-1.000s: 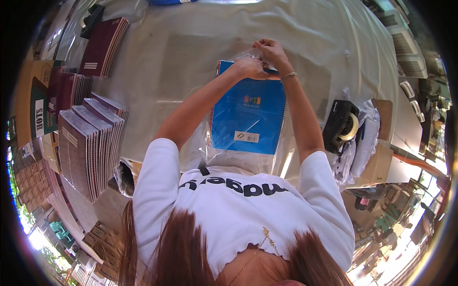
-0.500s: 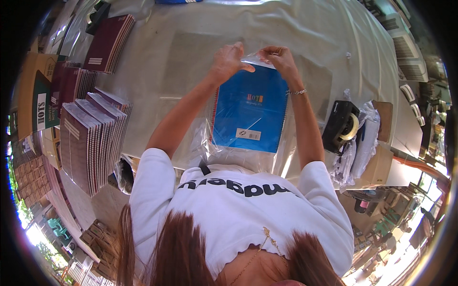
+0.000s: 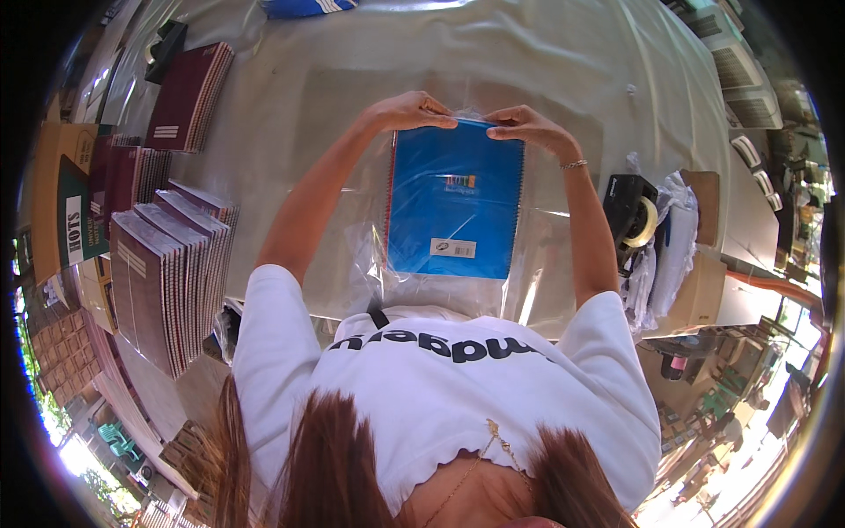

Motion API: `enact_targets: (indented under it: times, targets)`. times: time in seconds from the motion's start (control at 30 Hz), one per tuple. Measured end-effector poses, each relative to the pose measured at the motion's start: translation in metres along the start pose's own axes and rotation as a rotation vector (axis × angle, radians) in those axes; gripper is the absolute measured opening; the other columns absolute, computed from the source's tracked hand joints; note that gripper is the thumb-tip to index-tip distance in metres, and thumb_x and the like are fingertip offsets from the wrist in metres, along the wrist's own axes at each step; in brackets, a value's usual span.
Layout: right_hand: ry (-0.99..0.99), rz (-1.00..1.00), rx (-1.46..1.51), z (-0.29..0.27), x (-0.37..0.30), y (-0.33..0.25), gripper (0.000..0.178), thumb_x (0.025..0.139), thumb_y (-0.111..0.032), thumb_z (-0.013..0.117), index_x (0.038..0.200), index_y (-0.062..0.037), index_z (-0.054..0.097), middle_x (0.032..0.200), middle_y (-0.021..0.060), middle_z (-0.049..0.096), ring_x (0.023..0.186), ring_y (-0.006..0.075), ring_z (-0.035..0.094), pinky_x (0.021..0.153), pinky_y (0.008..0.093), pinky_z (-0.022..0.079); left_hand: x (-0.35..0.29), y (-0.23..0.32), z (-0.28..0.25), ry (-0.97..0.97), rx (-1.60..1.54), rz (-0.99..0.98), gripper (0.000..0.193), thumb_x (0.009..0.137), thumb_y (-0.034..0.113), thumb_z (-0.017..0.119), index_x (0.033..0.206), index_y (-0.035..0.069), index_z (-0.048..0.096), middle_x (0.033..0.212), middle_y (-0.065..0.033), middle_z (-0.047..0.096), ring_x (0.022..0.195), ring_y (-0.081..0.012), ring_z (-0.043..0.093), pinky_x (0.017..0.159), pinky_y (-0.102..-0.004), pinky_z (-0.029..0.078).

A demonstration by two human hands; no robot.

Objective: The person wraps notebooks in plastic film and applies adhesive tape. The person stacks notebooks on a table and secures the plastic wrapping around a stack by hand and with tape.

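A blue spiral notebook (image 3: pixel 453 202) lies flat in front of me inside a clear plastic bag (image 3: pixel 365 251). Coils show along both its left and right sides, and a small white label sits near its near edge. At the far edge, my left hand (image 3: pixel 414 112) pinches the plastic at the notebook's top, thumb over the cover. My right hand (image 3: pixel 531 128) grips the same edge a little to the right, fingers folded over it and thumb on top. Loose plastic bunches between the two hands and spreads past the notebook's left and near sides.
Maroon spiral notebooks (image 3: pixel 163 282) stand in a wrapped row at the left, with another maroon stack (image 3: pixel 189 97) behind. A cardboard box (image 3: pixel 62 176) is at far left. On the right are a black tape dispenser (image 3: pixel 627 216) and bundled plastic bags (image 3: pixel 673 242).
My hands have moved apart from the loose plastic flap to the notebook's far edge and closed on it. The plastic there now lies folded down.
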State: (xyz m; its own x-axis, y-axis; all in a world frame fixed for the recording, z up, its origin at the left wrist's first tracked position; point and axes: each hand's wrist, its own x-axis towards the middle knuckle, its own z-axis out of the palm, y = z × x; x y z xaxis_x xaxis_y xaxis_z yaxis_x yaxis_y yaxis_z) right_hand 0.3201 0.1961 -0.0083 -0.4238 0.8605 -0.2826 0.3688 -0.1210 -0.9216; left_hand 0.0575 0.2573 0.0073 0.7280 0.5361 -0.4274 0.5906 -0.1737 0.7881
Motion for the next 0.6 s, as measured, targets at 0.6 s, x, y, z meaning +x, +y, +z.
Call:
enact_targets:
  times: [0.6]
  targets:
    - [1.434,0.618,-0.650,0.044,-0.332,0.089,0.025,0.088,-0.025,0.058,0.102,-0.0057,0.067,0.092,0.0082,0.068,0.073,0.0229,0.060,0.066,0.0363,0.047,-0.028,0.033,0.068,0.388,1.032,0.489,0.027,0.079,0.001,0.055,0.106,0.000,0.056,0.114,-0.0125,0.055,0.105,-0.0270,0.056,0.089,-0.0327,0.047]
